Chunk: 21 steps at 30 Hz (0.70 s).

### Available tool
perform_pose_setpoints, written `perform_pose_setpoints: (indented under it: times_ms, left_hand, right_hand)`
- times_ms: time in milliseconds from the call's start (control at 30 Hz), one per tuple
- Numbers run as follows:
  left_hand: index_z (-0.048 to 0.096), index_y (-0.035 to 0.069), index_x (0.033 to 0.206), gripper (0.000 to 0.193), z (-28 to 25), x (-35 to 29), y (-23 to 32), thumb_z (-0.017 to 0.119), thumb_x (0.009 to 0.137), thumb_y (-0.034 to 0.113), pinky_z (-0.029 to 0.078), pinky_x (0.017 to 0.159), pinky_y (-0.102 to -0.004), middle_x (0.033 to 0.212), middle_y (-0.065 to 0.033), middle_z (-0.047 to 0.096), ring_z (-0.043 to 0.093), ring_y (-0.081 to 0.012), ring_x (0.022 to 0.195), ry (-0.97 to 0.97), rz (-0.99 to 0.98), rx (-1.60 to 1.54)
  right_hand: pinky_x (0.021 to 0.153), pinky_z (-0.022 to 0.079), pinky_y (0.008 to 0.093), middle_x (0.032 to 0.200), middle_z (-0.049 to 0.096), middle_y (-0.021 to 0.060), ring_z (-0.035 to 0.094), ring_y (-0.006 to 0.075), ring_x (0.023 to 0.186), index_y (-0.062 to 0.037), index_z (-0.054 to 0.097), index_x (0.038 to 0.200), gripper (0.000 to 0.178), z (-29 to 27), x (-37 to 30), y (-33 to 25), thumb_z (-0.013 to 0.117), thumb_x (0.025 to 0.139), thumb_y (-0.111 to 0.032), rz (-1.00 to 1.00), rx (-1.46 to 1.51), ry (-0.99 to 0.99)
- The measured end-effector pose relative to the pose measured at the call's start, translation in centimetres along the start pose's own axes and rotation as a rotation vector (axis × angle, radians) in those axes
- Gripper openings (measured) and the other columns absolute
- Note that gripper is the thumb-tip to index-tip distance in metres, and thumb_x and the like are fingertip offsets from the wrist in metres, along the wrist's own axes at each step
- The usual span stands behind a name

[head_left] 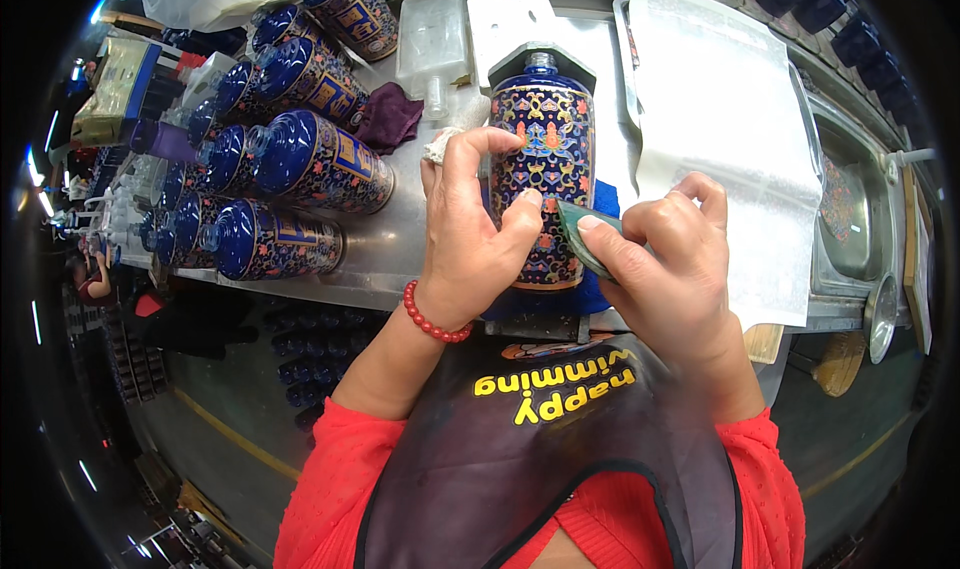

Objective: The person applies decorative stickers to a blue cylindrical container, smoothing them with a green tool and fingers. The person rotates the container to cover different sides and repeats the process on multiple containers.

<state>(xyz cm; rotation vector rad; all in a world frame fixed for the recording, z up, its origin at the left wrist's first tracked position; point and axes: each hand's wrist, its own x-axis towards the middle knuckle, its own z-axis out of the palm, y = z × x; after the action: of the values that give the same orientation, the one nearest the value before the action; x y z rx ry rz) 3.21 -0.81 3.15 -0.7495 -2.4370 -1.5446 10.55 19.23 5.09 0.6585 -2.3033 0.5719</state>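
Observation:
A dark blue bottle with a colourful floral and scroll pattern lies in front of me, its neck pointing away. My left hand holds it from the left, with thumb and index fingertip pressed on the patterned face. A thin green scraper is pinched in my right hand. The scraper's tip touches or nearly touches the bottle's right side, close to my left thumb. Blue cloth shows under the bottle's right edge. My fingers hide part of the pattern.
Several similar blue bottles crowd the left of the metal table. A crumpled maroon cloth and a clear flat bottle-shaped piece lie beyond my left hand. White paper sheets cover the right side, beside a metal sink.

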Motion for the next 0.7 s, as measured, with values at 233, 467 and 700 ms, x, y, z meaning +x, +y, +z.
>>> perform_pose_setpoints:
  times_ms: [233,467,700]
  left_hand:
    - [0.056,0.002,0.119,0.043,-0.15,0.32,0.56,0.067,0.078,0.009,0.034,0.104,-0.0443,0.114,-0.0137,0.061,0.05,-0.0337,0.111,-0.015,0.082,0.165]
    - [0.057,0.004,0.118,0.042,-0.57,0.6,0.44,0.068,0.078,0.007,0.033,0.104,-0.0462,0.113,-0.0143,0.059,0.049,-0.0349,0.11,-0.041,0.063,0.104]
    - [0.057,0.004,0.118,0.043,-0.8,0.81,0.32,0.069,0.078,0.007,0.033,0.105,-0.0476,0.115,-0.0158,0.058,0.048,-0.0359,0.113,-0.067,0.09,0.162]
  right_hand:
    - [0.076,0.039,0.0423,0.083,0.048,0.0002,0.052,0.0174,0.07,-0.01,0.071,0.102,0.031,0.14,-0.33,0.32,0.075,0.072,-0.015,0.004,0.037,0.017]
    - [0.075,0.039,0.0424,0.083,0.048,0.0002,0.053,0.0179,0.07,-0.0101,0.07,0.104,0.035,0.23,-0.56,0.52,0.076,0.069,-0.014,0.007,0.044,0.027]
    - [0.074,0.039,0.0422,0.082,0.049,0.0004,0.053,0.0186,0.069,-0.0102,0.07,0.106,0.039,0.23,-0.61,0.63,0.077,0.067,-0.013,0.014,0.066,0.027]
